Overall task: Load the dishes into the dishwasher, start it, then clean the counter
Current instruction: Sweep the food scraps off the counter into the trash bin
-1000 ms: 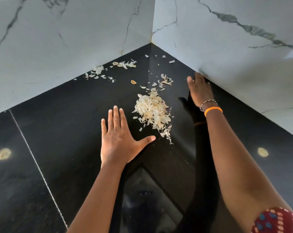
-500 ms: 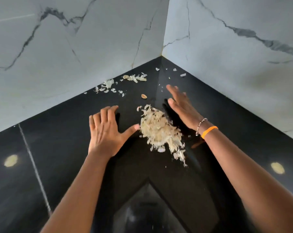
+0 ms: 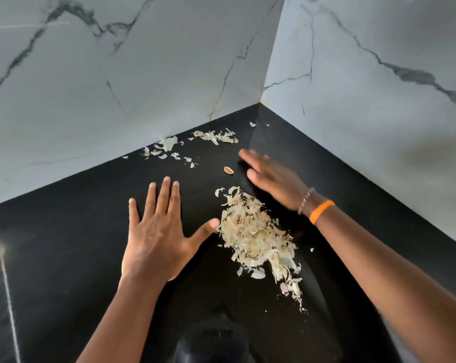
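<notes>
Clearly only desk-cleaning shows: most peels sit heaped (image 3: 255,239) mid-desk (image 3: 64,258), scattered bits (image 3: 213,136) remain along the wall. Left hand (image 3: 156,231) lies flat, fingers spread, thumb touching the heap; right hand (image 3: 271,176), blurred, looks straight-fingered. Dishwasher unseen.

Glossy black counter (image 3: 64,231); cream peel pile (image 3: 253,237); white grey-veined marble walls (image 3: 117,87); orange wristband (image 3: 321,211).
</notes>
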Tool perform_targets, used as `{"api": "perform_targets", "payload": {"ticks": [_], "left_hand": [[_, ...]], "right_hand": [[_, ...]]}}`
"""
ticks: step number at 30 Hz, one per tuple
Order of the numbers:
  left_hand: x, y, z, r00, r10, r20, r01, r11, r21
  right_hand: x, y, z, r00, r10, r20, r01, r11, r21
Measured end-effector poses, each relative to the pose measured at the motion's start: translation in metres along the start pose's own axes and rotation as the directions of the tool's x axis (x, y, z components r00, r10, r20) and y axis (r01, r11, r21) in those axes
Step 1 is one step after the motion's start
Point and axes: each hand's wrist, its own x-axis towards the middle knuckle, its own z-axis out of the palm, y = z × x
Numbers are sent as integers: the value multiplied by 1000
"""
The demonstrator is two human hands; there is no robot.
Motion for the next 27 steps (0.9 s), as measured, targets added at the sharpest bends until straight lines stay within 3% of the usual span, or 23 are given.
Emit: {"api": "perform_targets", "payload": {"ticks": [3,5,7,9,12,14,17,21,24,27], "left_hand": [[1,0,0,1000,-1,2,1,1000,20],[1,0,0,1000,-2,18,2,1000,20],[1,-1,0,1000,-3,16,3,1000,14],[1,-1,0,1000,-4,16,3,1000,12],[1,0,0,1000,-6,24,6,1000,13],[1,0,-1,1000,-8,26,7,1000,10],[1,0,-2,1000,-8,27,8,1000,7],[0,0,-2,1000,-4,-7,4,999,-37],[-1,0,-1,1000,-4,-30,2,997,-78],[-1,0,-1,998,-25,-53,19,994,-103]], "right_hand": [[-24,-21,13,983,-171,63,150,956,252],[-2,-6,7,995,-85,-49,96,940,328],[34,22,-5,968,134,-211,-84,970,229],[70,45,-13,909,331,-252,-307,943,129],[106,56,-9,903,382,-197,-403,912,-79],[113,48,-7,936,322,-142,-343,927,-155],[97,25,-2,990,139,-11,-140,983,-123],[43,-11,19,986,-133,98,137,990,-37],[10,-28,28,955,-256,152,226,955,190],[30,-32,25,969,-240,63,212,932,293]]}}
